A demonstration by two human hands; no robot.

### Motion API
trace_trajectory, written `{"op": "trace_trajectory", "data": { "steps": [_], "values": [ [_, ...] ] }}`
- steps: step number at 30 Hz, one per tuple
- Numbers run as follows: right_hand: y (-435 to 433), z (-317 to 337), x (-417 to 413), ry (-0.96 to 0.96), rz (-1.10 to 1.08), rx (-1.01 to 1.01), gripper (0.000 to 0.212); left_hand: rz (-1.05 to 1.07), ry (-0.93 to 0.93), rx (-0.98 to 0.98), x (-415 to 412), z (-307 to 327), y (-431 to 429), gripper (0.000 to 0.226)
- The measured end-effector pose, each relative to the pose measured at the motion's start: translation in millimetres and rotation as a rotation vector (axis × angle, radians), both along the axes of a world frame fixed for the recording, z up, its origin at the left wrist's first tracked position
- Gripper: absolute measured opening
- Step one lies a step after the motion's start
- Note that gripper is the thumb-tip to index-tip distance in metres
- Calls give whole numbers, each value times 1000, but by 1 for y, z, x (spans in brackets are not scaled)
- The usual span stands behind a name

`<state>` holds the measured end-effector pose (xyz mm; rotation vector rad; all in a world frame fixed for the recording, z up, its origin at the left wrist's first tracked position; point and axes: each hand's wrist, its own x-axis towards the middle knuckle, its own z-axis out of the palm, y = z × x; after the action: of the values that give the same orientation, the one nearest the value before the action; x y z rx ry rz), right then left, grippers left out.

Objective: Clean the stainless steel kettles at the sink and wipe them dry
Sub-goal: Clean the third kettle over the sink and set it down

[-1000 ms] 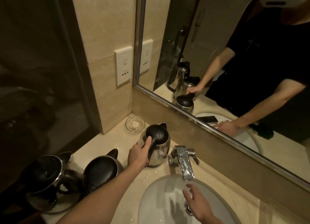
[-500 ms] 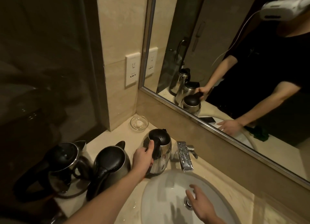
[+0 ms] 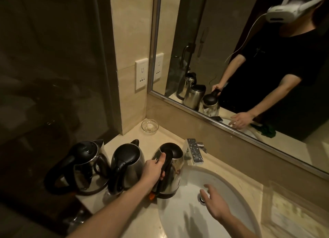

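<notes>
A polished stainless steel kettle with a domed black plastic lid and looped black handle stands roughly upright at the left rim of the white oval ceramic basin, handle toward the person. Its spout cannot be made out. The left hand is wrapped round the handle. The right hand hovers over the basin, fingers loosely spread, holding nothing. A square chrome tap stands just behind the kettle. Another steel kettle sits just left of it on the beige stone counter.

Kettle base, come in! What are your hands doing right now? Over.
Left hand grips the kettle by its handle, at the sink edge. Right hand open above it. Tap close beside the kettle, two more kettles on its left.
</notes>
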<state>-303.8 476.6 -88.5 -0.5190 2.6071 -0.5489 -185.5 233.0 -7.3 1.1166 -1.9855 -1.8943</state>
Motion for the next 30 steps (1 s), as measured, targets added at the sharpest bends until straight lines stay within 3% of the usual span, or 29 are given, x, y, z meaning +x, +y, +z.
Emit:
{"op": "trace_trajectory", "data": {
  "steps": [7,14,17,24,30],
  "values": [
    [3,2,22,-31,-89,-80,46,-39,8,-1,22,-6,19,54],
    [-4,9,30,-87,-241,-286,37,-98,32,41,28,-4,34,59],
    [-12,25,29,-250,-361,-470,33,-82,14,4,28,-4,39,63],
    [-33,45,16,-569,-458,-745,56,-69,10,62,30,-10,44,64],
    [-39,41,1,-680,-500,-878,58,-60,-17,132,24,-21,47,63]
  ]
}}
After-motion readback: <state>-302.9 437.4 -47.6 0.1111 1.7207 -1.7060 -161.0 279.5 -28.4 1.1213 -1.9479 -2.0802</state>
